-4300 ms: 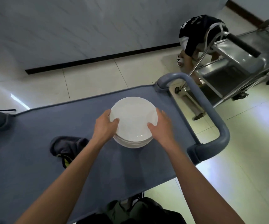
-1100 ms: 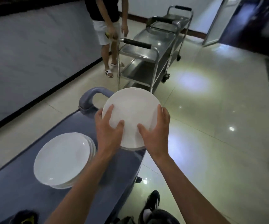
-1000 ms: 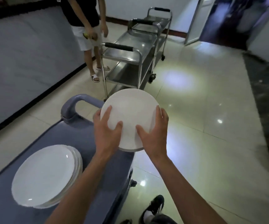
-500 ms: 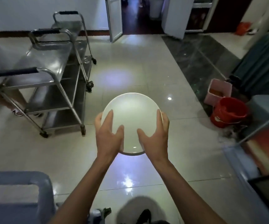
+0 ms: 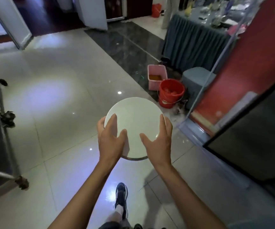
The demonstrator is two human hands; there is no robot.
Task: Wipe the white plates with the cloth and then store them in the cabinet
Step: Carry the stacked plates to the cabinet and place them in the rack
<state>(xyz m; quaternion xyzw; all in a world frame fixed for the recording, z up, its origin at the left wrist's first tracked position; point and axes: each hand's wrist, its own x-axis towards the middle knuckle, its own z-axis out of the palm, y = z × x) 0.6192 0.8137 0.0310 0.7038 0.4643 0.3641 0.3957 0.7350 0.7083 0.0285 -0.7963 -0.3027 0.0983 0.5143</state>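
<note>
I hold a small stack of white plates (image 5: 136, 119) in front of me, above the tiled floor. My left hand (image 5: 111, 138) grips the stack's left edge, thumb lying on the top plate. My right hand (image 5: 158, 139) grips the right edge the same way. A second rim shows under the top plate at the near edge. No cloth is in view. To the right stands a dark cabinet or counter front (image 5: 255, 138) with a glass panel beside it.
A red bucket (image 5: 171, 93), a pink bin (image 5: 156, 76) and a grey stool (image 5: 196, 80) stand on the floor ahead to the right. A steel trolley's legs (image 5: 4, 123) are at the left edge. A draped table (image 5: 194, 40) stands further back. My shoe (image 5: 121, 197) is below.
I have turned right, away from the blue cart and its remaining plates, carrying the stack. The steel trolleys slid to the left edge; the buckets and dark cabinet front came closer.
</note>
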